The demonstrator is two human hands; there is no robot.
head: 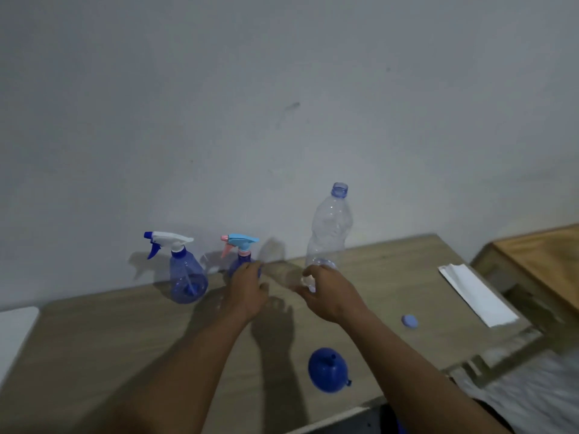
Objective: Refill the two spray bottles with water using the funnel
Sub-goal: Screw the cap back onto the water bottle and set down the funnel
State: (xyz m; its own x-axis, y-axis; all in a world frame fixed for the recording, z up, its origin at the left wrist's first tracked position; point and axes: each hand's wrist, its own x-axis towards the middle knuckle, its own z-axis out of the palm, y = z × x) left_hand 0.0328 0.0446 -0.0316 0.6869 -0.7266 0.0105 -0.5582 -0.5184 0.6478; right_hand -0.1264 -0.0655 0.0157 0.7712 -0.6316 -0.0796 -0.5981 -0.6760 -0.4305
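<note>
Two spray bottles stand by the wall. The larger blue spray bottle [188, 277] has a white and blue trigger head. The smaller spray bottle [241, 255] has a light blue and pink head; my left hand [246, 292] reaches to its body with fingers relaxed, touching or nearly touching it. A tall clear water bottle [329, 230] stands uncapped, looking empty. My right hand [329, 296] curls around its base. A blue funnel [328, 369] lies mouth down on the table near me. A small blue cap [409, 321] lies to the right.
The wooden table [109, 355] runs against a white wall. A folded white paper [476, 294] lies at the table's right end. A second wooden surface [548, 261] stands further right. A white object [15, 333] sits at the left edge.
</note>
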